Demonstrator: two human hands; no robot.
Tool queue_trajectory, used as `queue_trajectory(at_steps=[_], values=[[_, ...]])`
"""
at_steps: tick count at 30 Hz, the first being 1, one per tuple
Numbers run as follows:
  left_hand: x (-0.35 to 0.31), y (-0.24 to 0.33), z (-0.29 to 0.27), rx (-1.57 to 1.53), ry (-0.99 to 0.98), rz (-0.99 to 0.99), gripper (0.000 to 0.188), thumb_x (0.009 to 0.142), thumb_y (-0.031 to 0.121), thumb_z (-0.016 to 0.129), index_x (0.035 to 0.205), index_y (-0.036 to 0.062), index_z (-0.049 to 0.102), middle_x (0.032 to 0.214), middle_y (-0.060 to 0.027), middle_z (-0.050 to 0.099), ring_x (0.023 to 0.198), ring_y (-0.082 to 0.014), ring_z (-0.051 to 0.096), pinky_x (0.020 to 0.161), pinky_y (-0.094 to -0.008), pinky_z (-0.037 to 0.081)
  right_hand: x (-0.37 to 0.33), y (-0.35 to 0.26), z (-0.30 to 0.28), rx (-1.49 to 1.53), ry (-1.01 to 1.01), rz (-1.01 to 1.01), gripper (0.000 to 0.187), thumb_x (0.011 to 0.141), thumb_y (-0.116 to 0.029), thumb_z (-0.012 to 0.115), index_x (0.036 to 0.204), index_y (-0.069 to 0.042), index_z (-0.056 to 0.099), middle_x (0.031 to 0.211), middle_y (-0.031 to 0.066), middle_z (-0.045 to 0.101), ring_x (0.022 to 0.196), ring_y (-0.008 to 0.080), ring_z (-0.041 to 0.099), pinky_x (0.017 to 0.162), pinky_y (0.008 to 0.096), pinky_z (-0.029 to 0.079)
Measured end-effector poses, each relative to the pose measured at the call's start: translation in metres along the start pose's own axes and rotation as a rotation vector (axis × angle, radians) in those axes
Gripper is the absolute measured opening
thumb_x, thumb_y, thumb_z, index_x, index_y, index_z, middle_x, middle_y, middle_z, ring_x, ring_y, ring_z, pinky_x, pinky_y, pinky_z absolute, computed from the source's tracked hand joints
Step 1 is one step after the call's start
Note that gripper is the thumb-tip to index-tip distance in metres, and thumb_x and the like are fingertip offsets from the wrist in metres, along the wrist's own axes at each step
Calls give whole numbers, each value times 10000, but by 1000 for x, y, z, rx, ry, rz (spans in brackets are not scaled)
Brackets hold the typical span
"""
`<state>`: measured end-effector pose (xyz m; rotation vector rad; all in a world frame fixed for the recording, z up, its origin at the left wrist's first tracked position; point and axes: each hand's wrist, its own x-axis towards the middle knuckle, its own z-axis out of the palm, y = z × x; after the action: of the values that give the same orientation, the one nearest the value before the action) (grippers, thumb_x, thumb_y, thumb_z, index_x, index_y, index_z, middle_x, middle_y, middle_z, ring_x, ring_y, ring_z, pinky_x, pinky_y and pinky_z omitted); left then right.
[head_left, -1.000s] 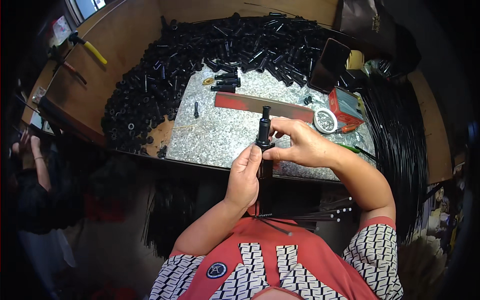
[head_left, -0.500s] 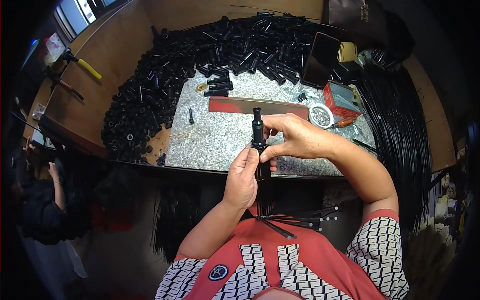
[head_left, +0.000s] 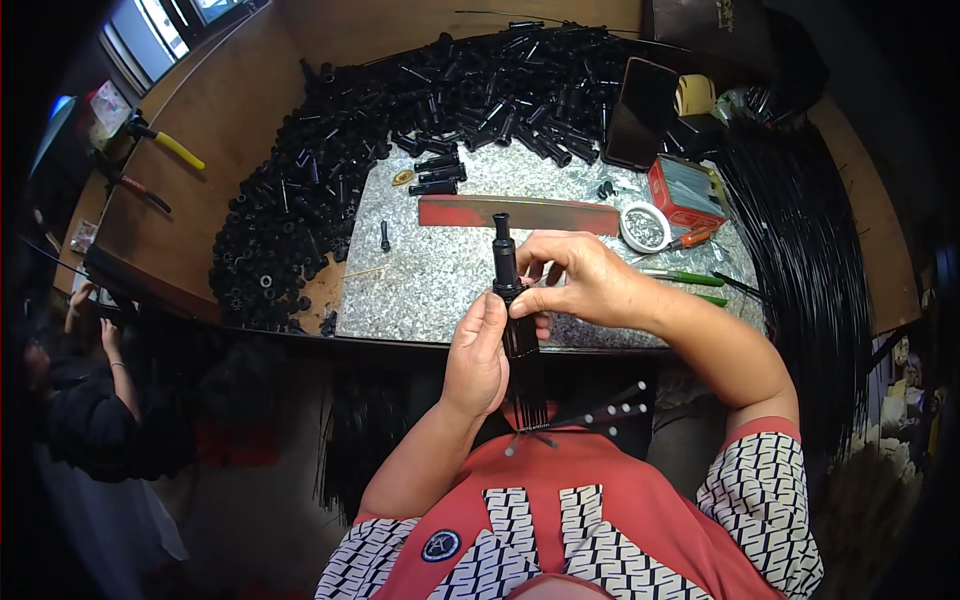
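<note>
A speckled stone counter (head_left: 440,285) carries a big heap of black plastic tubes (head_left: 330,160) at the far left. Just above its near edge, both hands hold one black tube (head_left: 503,262) upright. The left hand (head_left: 478,352) wraps the lower part; the right hand (head_left: 580,283) pinches the middle. It looks light, stiff and smooth, best gripped low around the thicker body.

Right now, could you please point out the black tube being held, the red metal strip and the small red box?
black tube (head_left: 502,250): head view, upper shaft above the fingers.
red metal strip (head_left: 520,212): head view, middle of its face.
small red box (head_left: 683,192): head view, its top.
</note>
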<state>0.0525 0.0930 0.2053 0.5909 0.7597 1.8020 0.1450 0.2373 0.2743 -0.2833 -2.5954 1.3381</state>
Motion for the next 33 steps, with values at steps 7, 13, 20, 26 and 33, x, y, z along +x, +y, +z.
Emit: queue_trajectory(at_steps=[7,13,20,26,33], values=[[-6,6,0,-42,91,16,356,1032,234,335,1230,-24,478,1160,-108,579,1038,-172,577,932,-321,451,-23,27,35,111,204,237,550,709,-287,831,1017,-27,457,757,17,512,680,93,521,586,248,446],[-2,8,-6,-11,65,28,373,1028,215,346,1290,-34,437,1313,-125,488,1149,-188,522,993,-331,417,-24,22,56,710,107,329,286,908,-237,637,733,-39,526,636,-22,525,502,53,513,438,208,401],[2,6,-20,-41,41,75,430,983,226,457,1288,-77,438,1345,-184,461,1283,-320,419,1089,-449,330,-26,11,63,573,168,252,251,913,-234,621,767,-30,608,646,-1,560,489,61,522,441,206,400],[2,10,-25,-132,-37,63,357,965,187,493,1220,-60,525,1304,-192,500,1291,-337,411,1095,-455,327,-24,15,62,657,112,222,280,936,-256,586,779,-27,616,678,-2,580,510,66,539,467,210,414],[2,19,-26,-195,-122,-85,360,958,90,457,1278,-76,470,1405,-264,375,1359,-373,304,1133,-478,266,-24,19,55,684,29,169,303,949,-280,564,784,-32,616,692,-14,567,530,69,544,493,213,425]])
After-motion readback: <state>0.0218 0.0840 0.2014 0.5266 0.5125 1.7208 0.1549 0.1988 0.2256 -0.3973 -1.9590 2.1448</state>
